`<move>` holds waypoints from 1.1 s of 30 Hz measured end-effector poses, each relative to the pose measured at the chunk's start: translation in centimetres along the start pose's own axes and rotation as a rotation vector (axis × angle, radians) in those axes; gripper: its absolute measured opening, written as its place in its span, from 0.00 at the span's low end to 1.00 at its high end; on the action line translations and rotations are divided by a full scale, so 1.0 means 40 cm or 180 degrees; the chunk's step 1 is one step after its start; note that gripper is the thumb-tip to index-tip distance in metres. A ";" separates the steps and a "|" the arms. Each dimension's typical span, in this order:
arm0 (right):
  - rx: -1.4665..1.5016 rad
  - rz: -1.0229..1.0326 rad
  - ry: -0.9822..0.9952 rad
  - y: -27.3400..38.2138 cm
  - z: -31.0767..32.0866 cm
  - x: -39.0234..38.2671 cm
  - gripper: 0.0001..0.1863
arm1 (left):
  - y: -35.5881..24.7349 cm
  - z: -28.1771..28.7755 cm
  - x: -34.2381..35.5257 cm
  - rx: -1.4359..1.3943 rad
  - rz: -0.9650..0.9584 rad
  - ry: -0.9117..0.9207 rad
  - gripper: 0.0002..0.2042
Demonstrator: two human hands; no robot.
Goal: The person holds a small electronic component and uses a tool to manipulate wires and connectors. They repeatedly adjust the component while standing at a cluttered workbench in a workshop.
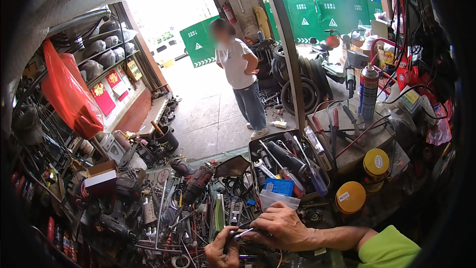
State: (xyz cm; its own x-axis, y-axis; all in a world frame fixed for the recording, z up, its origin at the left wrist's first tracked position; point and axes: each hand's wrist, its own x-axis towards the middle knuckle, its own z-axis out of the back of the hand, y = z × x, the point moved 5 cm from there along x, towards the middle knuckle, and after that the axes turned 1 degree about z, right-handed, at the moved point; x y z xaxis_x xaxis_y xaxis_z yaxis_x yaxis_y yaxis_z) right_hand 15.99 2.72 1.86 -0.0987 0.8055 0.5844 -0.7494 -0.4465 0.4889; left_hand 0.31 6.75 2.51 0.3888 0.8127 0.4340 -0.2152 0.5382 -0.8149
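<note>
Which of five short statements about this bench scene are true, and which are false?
1. A shiny metal tool is between the left hand and the right hand. True.
2. The right arm's sleeve is blue. False: the sleeve is lime green.
3. Two yellow-lidded tubs are right of the hands. True.
4. The standing person wears a red shirt. False: the person wears a white shirt.
5. A tall can stands upright. True.

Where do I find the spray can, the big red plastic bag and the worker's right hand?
Spray can (368, 94), head view: middle of its body.
Red plastic bag (72, 92), head view: its middle.
Right hand (281, 225), head view: back of the hand.
</note>
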 end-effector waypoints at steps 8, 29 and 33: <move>0.1414 -0.0803 0.0360 -0.019 -0.087 -0.015 0.16 | 0.002 -0.002 0.000 0.0010 0.0130 -0.0260 0.12; 0.0305 0.0239 0.0042 -0.011 -0.010 0.007 0.16 | 0.023 0.001 0.004 -0.0247 0.0412 0.0101 0.11; 0.0184 0.0411 -0.0098 -0.013 0.000 0.007 0.18 | 0.030 -0.003 0.000 -0.0287 0.0399 0.0184 0.11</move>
State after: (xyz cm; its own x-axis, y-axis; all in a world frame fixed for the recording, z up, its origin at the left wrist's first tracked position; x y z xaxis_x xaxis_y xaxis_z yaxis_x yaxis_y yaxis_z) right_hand 16.35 3.19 1.76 -0.1712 0.7279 0.6640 -0.6926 -0.5682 0.4444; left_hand 0.15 7.36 1.49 0.4154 0.8566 0.3060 -0.1850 0.4089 -0.8936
